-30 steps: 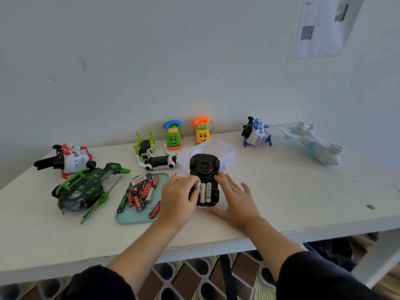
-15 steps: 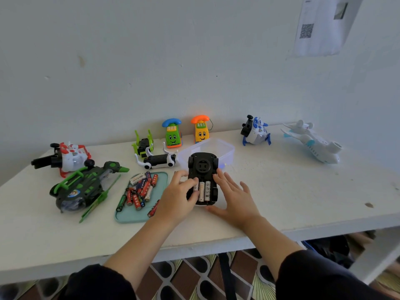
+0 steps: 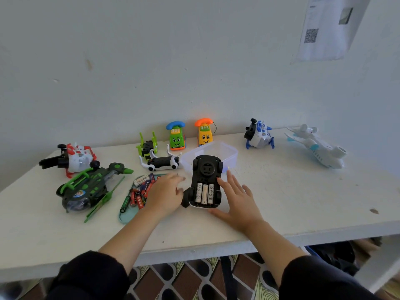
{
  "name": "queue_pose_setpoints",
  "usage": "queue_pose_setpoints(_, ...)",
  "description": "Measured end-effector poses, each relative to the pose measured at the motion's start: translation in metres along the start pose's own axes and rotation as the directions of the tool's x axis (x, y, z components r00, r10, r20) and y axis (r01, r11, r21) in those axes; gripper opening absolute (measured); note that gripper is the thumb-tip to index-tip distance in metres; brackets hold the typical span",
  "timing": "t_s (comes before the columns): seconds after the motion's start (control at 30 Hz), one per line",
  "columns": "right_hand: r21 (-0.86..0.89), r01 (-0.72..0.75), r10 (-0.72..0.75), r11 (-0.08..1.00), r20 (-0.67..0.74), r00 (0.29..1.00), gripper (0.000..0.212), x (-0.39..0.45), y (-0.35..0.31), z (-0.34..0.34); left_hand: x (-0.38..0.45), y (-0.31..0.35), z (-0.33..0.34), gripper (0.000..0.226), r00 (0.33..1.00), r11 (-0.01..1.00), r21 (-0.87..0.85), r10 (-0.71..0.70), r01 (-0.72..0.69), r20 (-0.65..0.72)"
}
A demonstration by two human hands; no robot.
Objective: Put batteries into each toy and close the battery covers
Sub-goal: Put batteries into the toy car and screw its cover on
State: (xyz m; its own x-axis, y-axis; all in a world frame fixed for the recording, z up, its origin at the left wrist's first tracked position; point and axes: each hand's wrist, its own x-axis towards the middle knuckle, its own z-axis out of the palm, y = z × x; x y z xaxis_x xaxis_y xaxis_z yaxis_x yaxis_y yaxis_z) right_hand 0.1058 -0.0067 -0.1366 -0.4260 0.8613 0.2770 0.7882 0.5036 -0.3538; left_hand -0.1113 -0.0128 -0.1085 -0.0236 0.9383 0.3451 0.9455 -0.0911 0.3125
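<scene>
Upturned black toy car [image 3: 206,182], three white batteries [image 3: 204,193] seated, cover off: right hand [image 3: 239,200] steadying it, fingers spread; left hand [image 3: 165,192] hovering, fingers loose. Cover likely needing fitting next.

The upturned toy car [image 3: 206,180] was black, its three batteries [image 3: 204,193] white. The tray [image 3: 127,215] was teal. One toy phone [image 3: 176,137] was green with a blue handset, the other [image 3: 204,134] yellow with orange. The floor [image 3: 190,276] bore a brown-and-cream pattern.
</scene>
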Motion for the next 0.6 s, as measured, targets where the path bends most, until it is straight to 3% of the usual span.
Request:
queue_pose_setpoints(0.03,0.001,-0.006,0.006,1.000,0.008,1.000,0.091,0.000,0.001,0.001,0.002,0.000,0.000,0.033,0.988,0.985,0.171,-0.018,-0.008,0.154)
queue_pose_setpoints(0.1,-0.015,-0.016,0.016,1.000,0.033,0.999,0.089,0.000,0.002,0.002,0.004,0.003,0.000,0.023,0.932,0.948,0.314,-0.072,-0.046,0.354)
queue_pose_setpoints(0.2,-0.011,-0.011,0.011,1.000,0.016,1.000,0.095,0.000,0.003,0.003,0.007,0.008,0.000,0.020,0.914,0.932,0.355,-0.084,-0.069,0.398)
queue_pose_setpoints(0.33,0.001,0.001,-0.001,1.000,-0.002,1.000,0.083,0.002,0.004,0.001,0.006,0.016,-0.004,0.027,0.929,0.789,0.549,0.069,-0.274,0.365)
queue_pose_setpoints(0.43,0.017,0.013,-0.012,1.000,-0.024,1.000,0.081,0.001,0.004,0.001,0.000,0.010,-0.002,0.008,0.914,0.709,0.577,0.288,-0.405,0.287)
queue_pose_setpoints(0.53,0.035,0.033,-0.031,0.999,-0.043,0.999,0.090,0.001,0.005,0.002,-0.003,-0.009,-0.003,0.011,0.887,0.727,0.540,0.454,-0.424,0.085)
queue_pose_setpoints(0.6,0.026,0.041,-0.039,0.999,-0.056,0.998,0.096,0.001,0.006,0.003,-0.006,-0.017,-0.006,0.017,0.890,0.790,0.481,0.454,-0.381,-0.040)
